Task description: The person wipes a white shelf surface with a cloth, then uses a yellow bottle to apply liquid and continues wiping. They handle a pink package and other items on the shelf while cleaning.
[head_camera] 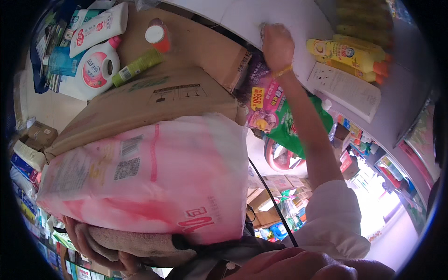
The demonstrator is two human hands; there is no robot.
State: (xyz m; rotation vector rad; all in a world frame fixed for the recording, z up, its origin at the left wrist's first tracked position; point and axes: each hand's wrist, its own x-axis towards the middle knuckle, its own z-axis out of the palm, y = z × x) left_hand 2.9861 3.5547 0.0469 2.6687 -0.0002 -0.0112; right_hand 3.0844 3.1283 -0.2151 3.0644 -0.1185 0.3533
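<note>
My left hand (pixel 128 261) is at the lower left, its fingers curled around a folded brown plush cloth (pixel 129 241). The cloth sits against a pink-and-white plastic-wrapped multipack (pixel 182 168), which bears writing and printed codes. My right hand (pixel 278 45) reaches far out over a white shelf surface (pixel 234 17). Its fingers are curled and blurred, so whether they grip anything is unclear. Just below that wrist are a purple-and-pink detergent bag (pixel 260 94) and a green bag (pixel 292 129), partly behind the forearm.
A large cardboard box (pixel 168 94) stands behind the multipack. Farther left are a white laundry detergent jug (pixel 96 70), a white bottle (pixel 101 29), a green tube (pixel 138 66) and a white-capped bottle (pixel 155 34). Yellow bottles (pixel 343 52) and a white carton (pixel 344 91) are at right.
</note>
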